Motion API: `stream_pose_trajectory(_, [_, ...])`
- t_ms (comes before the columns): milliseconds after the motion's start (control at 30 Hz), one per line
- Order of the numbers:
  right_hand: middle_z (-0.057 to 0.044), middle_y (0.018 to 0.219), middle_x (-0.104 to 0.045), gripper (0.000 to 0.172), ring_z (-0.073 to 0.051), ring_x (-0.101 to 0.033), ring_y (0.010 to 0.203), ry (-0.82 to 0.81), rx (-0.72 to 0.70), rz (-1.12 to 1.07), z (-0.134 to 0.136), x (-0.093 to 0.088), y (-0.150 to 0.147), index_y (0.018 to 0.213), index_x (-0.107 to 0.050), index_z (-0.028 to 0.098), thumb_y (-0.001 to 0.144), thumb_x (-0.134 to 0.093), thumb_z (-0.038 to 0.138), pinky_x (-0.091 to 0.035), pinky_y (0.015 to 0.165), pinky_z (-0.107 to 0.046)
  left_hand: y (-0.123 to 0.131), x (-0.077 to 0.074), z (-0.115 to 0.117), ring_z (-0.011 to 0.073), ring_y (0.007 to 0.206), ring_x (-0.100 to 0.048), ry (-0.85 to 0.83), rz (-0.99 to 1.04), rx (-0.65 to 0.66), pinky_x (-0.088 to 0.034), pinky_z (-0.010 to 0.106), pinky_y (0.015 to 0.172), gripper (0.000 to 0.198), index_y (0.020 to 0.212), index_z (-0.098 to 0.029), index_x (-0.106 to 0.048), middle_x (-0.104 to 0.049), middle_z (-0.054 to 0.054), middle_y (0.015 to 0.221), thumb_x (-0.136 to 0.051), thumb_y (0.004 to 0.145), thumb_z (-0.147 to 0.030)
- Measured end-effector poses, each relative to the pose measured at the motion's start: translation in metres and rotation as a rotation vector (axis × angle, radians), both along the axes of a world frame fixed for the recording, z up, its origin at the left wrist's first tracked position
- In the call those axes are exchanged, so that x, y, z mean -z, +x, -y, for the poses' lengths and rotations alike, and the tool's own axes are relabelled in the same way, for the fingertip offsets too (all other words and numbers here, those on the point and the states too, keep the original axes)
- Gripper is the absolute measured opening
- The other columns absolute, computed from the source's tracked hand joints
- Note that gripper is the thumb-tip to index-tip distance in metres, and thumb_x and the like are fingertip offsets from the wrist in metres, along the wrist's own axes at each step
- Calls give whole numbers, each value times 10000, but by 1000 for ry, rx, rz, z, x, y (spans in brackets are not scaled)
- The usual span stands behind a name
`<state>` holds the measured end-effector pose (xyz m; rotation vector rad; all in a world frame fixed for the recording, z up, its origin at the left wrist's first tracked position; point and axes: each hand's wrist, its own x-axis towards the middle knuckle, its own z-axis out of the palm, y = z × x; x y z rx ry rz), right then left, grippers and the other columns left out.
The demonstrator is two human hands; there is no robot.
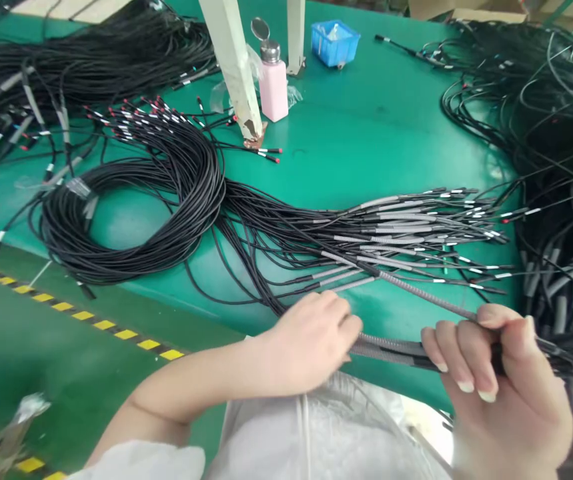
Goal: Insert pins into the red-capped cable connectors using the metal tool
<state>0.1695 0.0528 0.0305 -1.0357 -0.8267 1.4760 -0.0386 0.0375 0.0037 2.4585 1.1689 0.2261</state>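
Near the table's front edge, my left hand (pixel 316 340) is wrapped round a small bunch of black cables with grey ribbed sleeves (pixel 391 350). Farther right, my right hand (pixel 501 380) grips the same bunch, its thumb and index finger also on a single sleeved cable (pixel 426 297) that slants down from the pile. Beyond my hands, many loose cable ends (pixel 406 227) with grey sleeves and white labels lie fanned out. Their black lengths run left into a large cable coil (pixel 136 213), bound with clear wrap. What lies inside my left palm is hidden.
Another cable heap (pixel 116 53) covers the back left, and a dark tangle (pixel 556 133) the right side. Two pale posts, the nearer post (pixel 233 67) beside a pink pump bottle (pixel 273 87), stand on the green table (pixel 366 147). A blue bin (pixel 335 45) sits farther back.
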Motion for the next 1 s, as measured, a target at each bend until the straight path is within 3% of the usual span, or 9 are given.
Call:
stream_pose_trajectory(167, [57,404,-355,177,-127,-364,398,16,85,77,2,1,6,955,-725,266,934,-644,422,-337,479,-312,47,15,-11,231,739,-594,20,94,77,-449,370,633,133,966,-109,-609,-640,63,804,-550,937,-224])
stream_pose_trajectory(333, [71,404,-270,211,-110,-278,393,-86,117,31,-3,5,11,929,-724,265,927,-652,463,-275,470,-292,25,12,-24,246,953,-615,-80,200,72,-501,359,812,445,1092,-138,-659,-678,100,1004,-559,941,-545])
stream_pose_trajectory(400, [79,403,-256,216,-104,-255,388,-89,124,14,-5,7,11,931,-716,264,924,-661,473,-257,468,-283,7,6,-28,237,973,-618,-59,111,-85,-487,362,870,376,1081,-147,-670,-682,96,995,-466,1010,-455])
stream_pose_trajectory(467, [80,399,-267,213,-102,-260,384,-63,117,-8,-5,8,11,941,-710,254,928,-662,462,-257,467,-282,-6,3,-33,283,949,-612,-6,-132,-283,-489,399,822,319,1029,-106,-665,-662,130,972,-537,984,-394])
stream_pose_trajectory(533, [80,399,-282,210,-101,-270,382,-40,104,-22,-5,8,11,949,-704,248,940,-647,450,-262,468,-280,-13,3,-36,315,918,-603,42,-316,-330,-482,409,757,240,969,-84,-651,-639,152,945,-616,929,-318])
stream_pose_trajectory(633, [83,413,-290,216,-101,-275,395,-37,78,-8,-3,7,10,970,-688,255,967,-604,454,-284,481,-272,-13,6,-42,321,882,-597,118,-384,-234,-449,392,686,92,890,-87,-639,-621,161,885,-593,857,-160])
stream_pose_trajectory(767, [83,446,-261,246,-104,-283,430,-82,83,12,2,5,5,980,-667,251,1005,-533,455,-309,508,-265,-9,10,-52,319,850,-591,198,-393,-91,-414,405,673,78,826,-94,-636,-614,165,833,-585,772,-118])
stream_pose_trajectory(1000, [85,447,-258,252,-91,-272,416,-12,8,-39,3,8,9,1003,-680,253,1013,-516,444,-320,487,-252,2,8,-57,295,800,-631,128,-425,25,-428,404,701,131,932,-82,-629,-657,150,817,-578,836,-157])
